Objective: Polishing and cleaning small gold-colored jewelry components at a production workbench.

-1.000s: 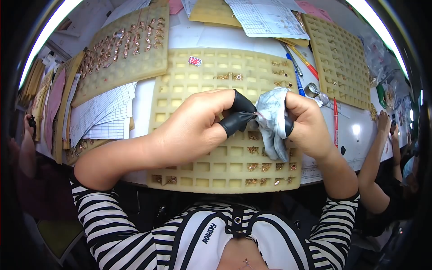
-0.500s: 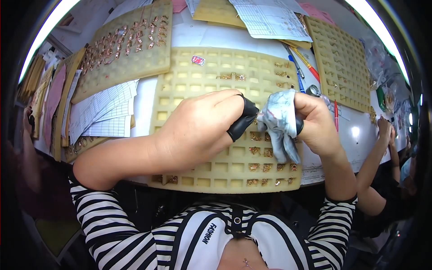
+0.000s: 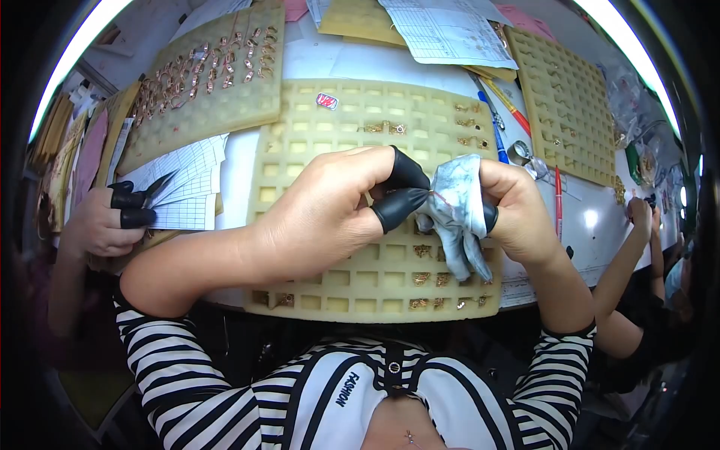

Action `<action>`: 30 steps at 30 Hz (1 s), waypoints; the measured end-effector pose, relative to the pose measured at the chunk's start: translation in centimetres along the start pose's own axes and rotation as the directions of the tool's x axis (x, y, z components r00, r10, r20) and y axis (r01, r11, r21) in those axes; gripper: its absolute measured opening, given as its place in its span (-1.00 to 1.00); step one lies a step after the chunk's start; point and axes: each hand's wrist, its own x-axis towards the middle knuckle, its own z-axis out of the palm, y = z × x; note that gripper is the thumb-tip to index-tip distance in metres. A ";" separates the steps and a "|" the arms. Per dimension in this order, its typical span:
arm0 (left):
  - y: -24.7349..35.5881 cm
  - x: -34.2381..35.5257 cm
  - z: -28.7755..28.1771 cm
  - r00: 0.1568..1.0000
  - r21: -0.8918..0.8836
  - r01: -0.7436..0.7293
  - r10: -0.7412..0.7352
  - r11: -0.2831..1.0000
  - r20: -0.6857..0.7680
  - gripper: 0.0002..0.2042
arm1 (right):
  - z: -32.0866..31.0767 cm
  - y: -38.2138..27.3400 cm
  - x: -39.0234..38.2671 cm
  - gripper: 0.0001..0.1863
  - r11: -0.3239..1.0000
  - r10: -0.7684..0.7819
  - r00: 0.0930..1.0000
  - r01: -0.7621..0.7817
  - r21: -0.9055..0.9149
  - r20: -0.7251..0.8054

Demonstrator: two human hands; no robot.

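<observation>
My left hand (image 3: 322, 206), with black finger cots on thumb and forefinger, pinches at a tiny piece too small to make out. Its fingertips touch a stained pale blue-grey cloth (image 3: 457, 195), which my right hand (image 3: 517, 217) grips, with the cloth's loose end hanging down. Both hands are over a pale yellow tray (image 3: 337, 296) of square compartments, several holding small gold jewellery pieces (image 3: 420, 279). A small red-and-white tag (image 3: 326, 100) lies at the tray's back.
A tray of rings (image 3: 202, 90) and slips (image 3: 180, 210) lie left; a co-worker's hand (image 3: 105, 221) holds dark tweezers there. At right are another tray (image 3: 570, 105), pens (image 3: 559, 202) and a co-worker's arm (image 3: 622, 277). Papers (image 3: 442, 30) lie at the back.
The co-worker's hand at left has come in over the slips with tweezers. My left hand's pinching fingertips have shifted slightly; the cloth in my right hand hangs a little differently.
</observation>
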 end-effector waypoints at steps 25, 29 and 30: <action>-0.1 -0.3 0.3 0.977 -0.342 0.214 -0.193 0.915 0.093 -0.85 | -3.5 -0.8 0.6 -0.85 0.886 -0.463 0.856 0.453 -0.097 -0.230; 0.5 -0.2 0.0 0.957 -0.337 0.289 -0.259 0.896 0.133 -0.85 | -4.0 -1.2 0.3 -0.76 0.882 -0.467 0.844 0.465 -0.075 -0.263; 0.5 -0.2 0.0 0.961 -0.333 0.276 -0.246 0.901 0.129 -0.85 | -4.2 -1.1 0.5 -0.75 0.851 -0.523 0.815 0.516 -0.099 -0.248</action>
